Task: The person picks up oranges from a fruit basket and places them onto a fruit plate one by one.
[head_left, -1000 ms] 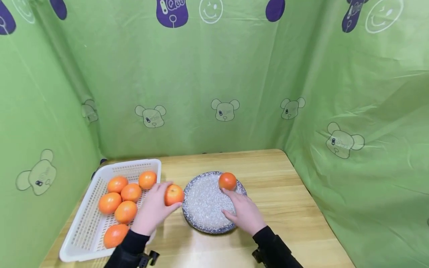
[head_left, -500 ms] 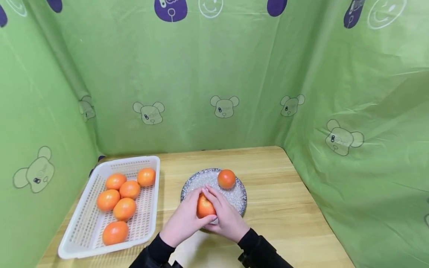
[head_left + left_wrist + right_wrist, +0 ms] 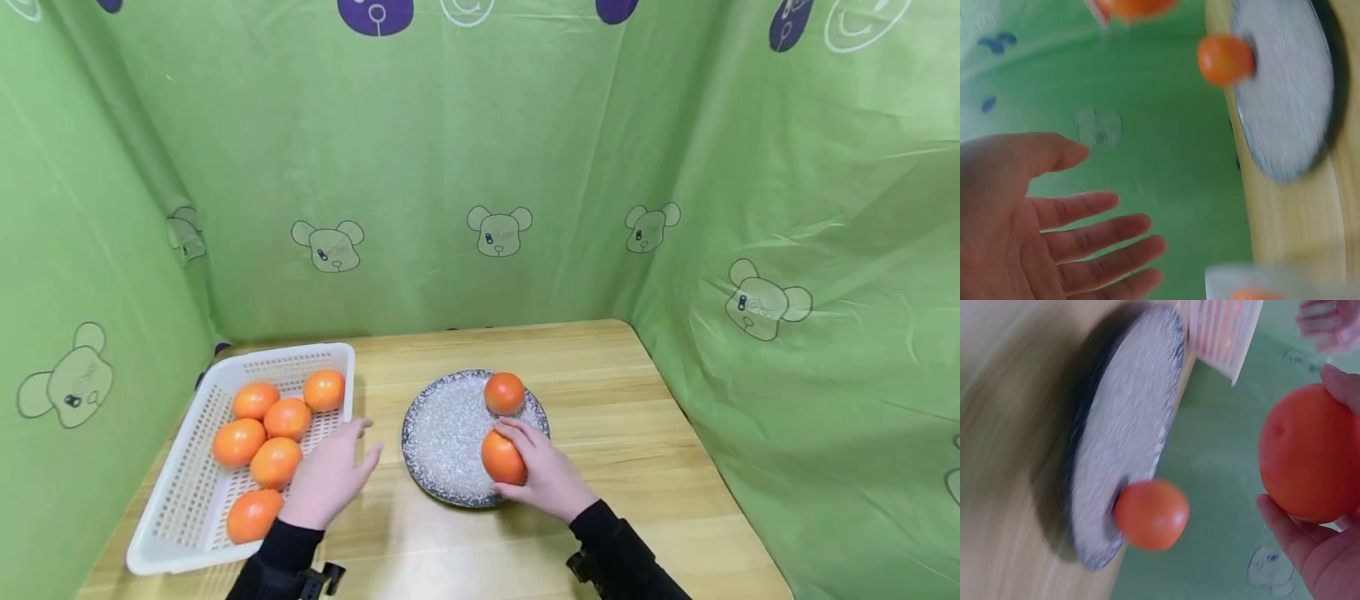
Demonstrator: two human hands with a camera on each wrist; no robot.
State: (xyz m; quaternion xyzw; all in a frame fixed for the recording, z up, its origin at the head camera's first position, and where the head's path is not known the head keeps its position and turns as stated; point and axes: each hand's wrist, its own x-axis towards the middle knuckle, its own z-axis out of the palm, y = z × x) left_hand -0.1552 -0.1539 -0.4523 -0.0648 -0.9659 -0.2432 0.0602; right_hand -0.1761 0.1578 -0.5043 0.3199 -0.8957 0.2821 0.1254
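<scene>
My right hand (image 3: 551, 477) grips a smooth orange-red tomato (image 3: 503, 457) over the right part of the speckled grey plate (image 3: 446, 442). In the right wrist view, thumb and fingers hold this tomato (image 3: 1310, 453) from its sides, clear of the plate. A second tomato (image 3: 504, 393) sits at the plate's far right rim. My left hand (image 3: 326, 477) holds nothing and hovers by the right side of the white basket (image 3: 341, 354). Its fingers (image 3: 1107, 240) are extended and spread in the left wrist view. Several tomatoes (image 3: 276, 462) lie in the basket.
The basket and plate stand on a wooden table (image 3: 600, 400), with a strip of tabletop between them. Green printed curtains (image 3: 420, 167) rise behind the table and along both sides.
The left hand brought a tomato from the basket side to the plate, where both hands met around it. It passed into the right hand, and the left hand went back left toward the basket.
</scene>
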